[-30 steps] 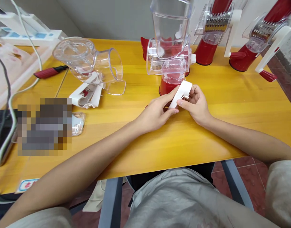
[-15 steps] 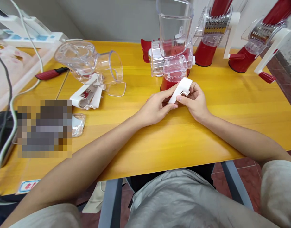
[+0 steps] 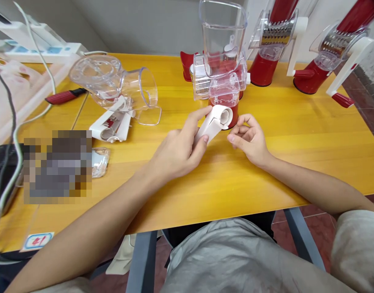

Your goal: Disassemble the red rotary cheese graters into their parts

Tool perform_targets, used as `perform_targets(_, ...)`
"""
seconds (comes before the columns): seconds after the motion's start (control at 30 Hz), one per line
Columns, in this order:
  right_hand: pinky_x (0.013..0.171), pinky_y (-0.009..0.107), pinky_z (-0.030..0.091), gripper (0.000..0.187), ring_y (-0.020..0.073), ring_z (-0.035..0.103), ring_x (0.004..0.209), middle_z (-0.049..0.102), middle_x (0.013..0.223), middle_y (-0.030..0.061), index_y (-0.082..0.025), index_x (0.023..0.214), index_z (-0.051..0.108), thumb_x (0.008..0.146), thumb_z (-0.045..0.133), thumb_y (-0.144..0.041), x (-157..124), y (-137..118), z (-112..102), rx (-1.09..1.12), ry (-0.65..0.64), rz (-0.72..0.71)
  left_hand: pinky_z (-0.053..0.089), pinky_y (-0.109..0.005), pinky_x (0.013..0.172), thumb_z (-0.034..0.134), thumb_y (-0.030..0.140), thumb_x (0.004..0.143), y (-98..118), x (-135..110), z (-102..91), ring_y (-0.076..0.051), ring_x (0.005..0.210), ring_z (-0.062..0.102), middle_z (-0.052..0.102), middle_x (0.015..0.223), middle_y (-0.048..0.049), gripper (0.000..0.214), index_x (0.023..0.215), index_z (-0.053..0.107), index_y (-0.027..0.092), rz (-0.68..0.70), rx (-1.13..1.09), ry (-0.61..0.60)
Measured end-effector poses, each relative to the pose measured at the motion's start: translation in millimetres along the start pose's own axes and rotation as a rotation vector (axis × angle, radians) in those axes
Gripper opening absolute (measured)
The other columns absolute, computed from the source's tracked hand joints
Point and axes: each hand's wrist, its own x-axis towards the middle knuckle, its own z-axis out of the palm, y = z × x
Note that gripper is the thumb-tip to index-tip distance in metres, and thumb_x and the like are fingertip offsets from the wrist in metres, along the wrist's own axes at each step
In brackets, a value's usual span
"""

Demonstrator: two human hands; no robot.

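My left hand (image 3: 182, 150) is closed on a white plastic crank handle (image 3: 209, 126) with a hollow round hub at its far end. It holds the piece tilted above the table. My right hand (image 3: 249, 140) is just to the right, apart from the handle, its fingers loosely curled and apart with nothing visible in them. Behind the handle stands a rotary grater body with a clear hopper (image 3: 225, 44) and a red base (image 3: 232, 110), partly hidden by the handle.
Two assembled red graters (image 3: 263, 67) with white cranks stand at the back right. To the left lie a clear plastic grater housing (image 3: 97, 73), more white handle parts (image 3: 122, 126) and a red-and-black knife handle (image 3: 63, 96). A power strip (image 3: 67, 53) and cables run along the left side.
My right hand has let go of the white crank handle. My left hand has drawn it leftward and turned it, so its round hollow hub now shows.
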Motion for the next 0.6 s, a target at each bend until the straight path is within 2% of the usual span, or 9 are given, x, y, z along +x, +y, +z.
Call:
perform_targets(0.07,0.078,0.025,0.052,0.067,0.0069,0.058,0.08,0.06,0.091,-0.0038,-0.026,0.11,0.042,0.088,0.092,-0.064,-2.6,-2.0,-3.4,-0.071,0.095,-0.12,0.057,-0.033,0.071,0.054,0.038,0.115,9.2,0.4,-12.2,-0.022,0.062,0.068,0.078,0.085,-0.0021,0.065,0.177,0.049,0.02,-0.046,0.098,-0.053)
perform_targets(0.13,0.089,0.031,0.056,0.06,0.0104,0.061,0.094,0.063,0.104,0.001,-0.026,0.111,0.045,0.09,0.09,-0.059,-3.1,-3.0,-9.1,-0.214,0.12,-0.288,0.058,-0.033,0.072,0.056,0.037,0.111,16.4,2.9,-19.9,-0.023,0.072,0.074,0.086,0.102,-0.0061,0.058,0.166,0.065,0.021,-0.074,0.107,-0.145)
perform_targets(0.17,0.096,0.035,0.057,0.057,0.0131,0.062,0.101,0.064,0.11,0.0033,-0.026,0.111,0.048,0.089,0.09,-0.057,-2.8,-2.8,-12.2,-0.314,0.08,-0.37,0.058,-0.034,0.073,0.057,0.037,0.109,18.7,4.4,-21.5,-0.024,0.078,0.077,0.088,0.114,-0.0077,0.055,0.159,0.072,0.022,-0.079,0.083,-0.187)
perform_targets(0.23,0.108,0.045,0.056,0.054,0.0187,0.063,0.112,0.068,0.119,0.0064,-0.026,0.112,0.053,0.086,0.092,-0.053,-1.7,-0.7,-17.5,-0.53,-0.086,-0.496,0.059,-0.034,0.073,0.059,0.036,0.106,20.5,7.1,-20.9,-0.025,0.085,0.08,0.088,0.131,-0.008,0.048,0.147,0.08,0.023,-0.084,0.021,-0.25)
perform_targets(0.3,0.114,0.05,0.053,0.049,0.0228,0.063,0.119,0.07,0.122,0.0072,-0.027,0.114,0.057,0.087,0.091,-0.052,-0.6,3.2,-20.0,-0.711,-0.271,-0.565,0.059,-0.034,0.075,0.06,0.034,0.103,19.4,9.2,-17.5,-0.025,0.087,0.081,0.088,0.129,-0.0074,0.042,0.136,0.084,0.023,-0.067,-0.031,-0.293)
perform_targets(0.37,0.113,0.05,0.05,0.043,0.0242,0.061,0.123,0.072,0.121,0.0072,-0.027,0.117,0.059,0.093,0.086,-0.051,-0.3,7.5,-20.4,-0.823,-0.37,-0.593,0.061,-0.034,0.081,0.063,0.033,0.1,16.7,10.5,-15.0,-0.026,0.093,0.081,0.088,0.122,-0.0069,0.036,0.126,0.085,0.021,-0.029,-0.081,-0.338)
perform_targets(0.43,0.111,0.046,0.049,0.035,0.0236,0.059,0.123,0.071,0.119,0.0076,-0.025,0.118,0.059,0.099,0.08,-0.046,-0.6,10.2,-20.2,-0.871,-0.385,-0.585,0.062,-0.033,0.084,0.069,0.035,0.099,13.0,11.0,-15.6,-0.026,0.096,0.082,0.088,0.12,-0.006,0.037,0.129,0.084,0.02,-0.01,-0.132,-0.386)
perform_targets(0.53,0.104,0.04,0.047,0.025,0.0206,0.058,0.114,0.069,0.117,0.008,-0.023,0.113,0.056,0.102,0.073,-0.036,-0.9,9.4,-21.4,-0.885,-0.385,-0.54,0.062,-0.03,0.075,0.079,0.038,0.097,3.6,10.6,-19.5,-0.024,0.089,0.082,0.089,0.122,-0.0058,0.062,0.156,0.073,0.021,-0.024,-0.146,-0.431)
perform_targets(0.6,0.1,0.037,0.047,0.022,0.0195,0.057,0.11,0.068,0.117,0.0081,-0.022,0.111,0.053,0.101,0.07,-0.03,-0.4,6.6,-22.8,-0.894,-0.369,-0.527,0.065,-0.032,0.084,0.083,0.039,0.095,-6.0,10.4,-19.8,-0.028,0.099,0.085,0.088,0.133,-0.0089,0.075,0.166,0.066,0.021,-0.001,-0.085,-0.428)
